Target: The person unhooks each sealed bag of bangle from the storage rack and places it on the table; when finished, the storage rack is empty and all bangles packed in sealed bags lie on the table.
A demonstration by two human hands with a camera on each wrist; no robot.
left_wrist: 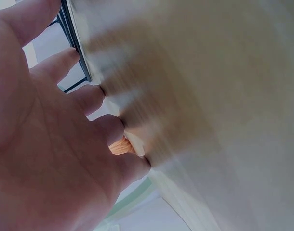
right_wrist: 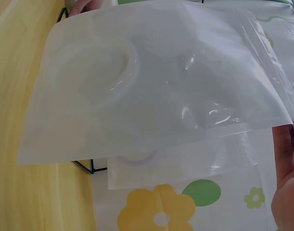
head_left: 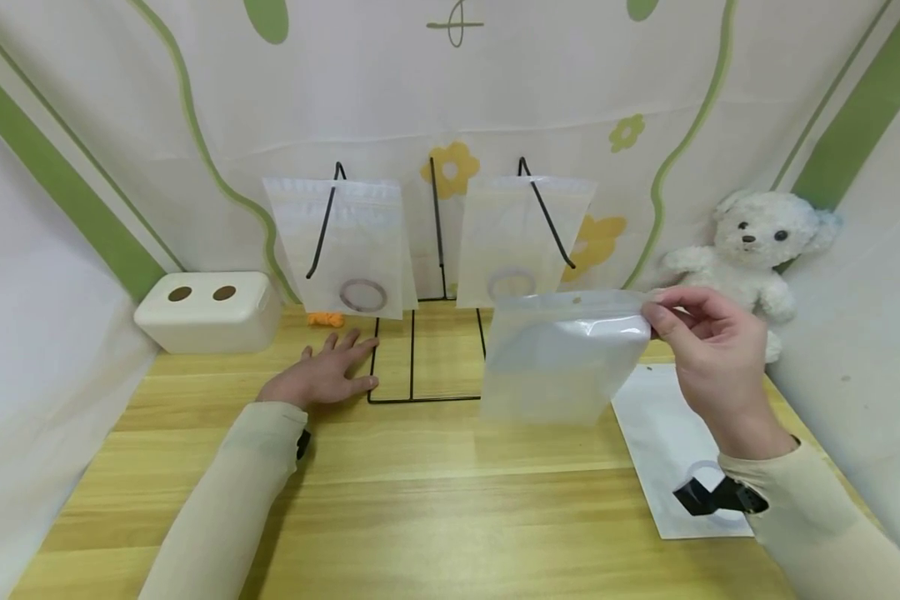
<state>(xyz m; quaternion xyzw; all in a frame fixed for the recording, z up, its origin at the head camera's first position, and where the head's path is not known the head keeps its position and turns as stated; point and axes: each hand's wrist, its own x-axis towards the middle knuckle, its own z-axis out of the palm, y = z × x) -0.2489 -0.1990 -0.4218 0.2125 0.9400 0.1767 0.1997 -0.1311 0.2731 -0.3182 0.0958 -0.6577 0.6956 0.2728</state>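
So the right hand [head_left: 720,358] has a narrow pinch grip, thumb and fingers nipping the top right corner of a translucent zip bag [head_left: 566,367]. That bag is up in the air by the front right part of a black wire rack [head_left: 412,358], and the right wrist view shows a pale ring [right_wrist: 132,67] through the plastic.

Left hand's [head_left: 326,371] grip is wide: fingers spread, palm down at the rack's left side, thumb and forefinger right at the base wire. Looks like they touch it, and nothing's held there.

Two hooks on the rack carry more bags, a left batch [head_left: 345,237] and a right batch [head_left: 513,237], rings showing near the bottom. Another white bag [head_left: 660,442] lies flat on the wood surface [head_left: 420,517], partly under the right forearm. Also around: a white teddy [head_left: 757,237] at the far right, a white box with two round holes [head_left: 202,321] at the left, and a small orange thing [head_left: 326,319] just beyond the left fingers.
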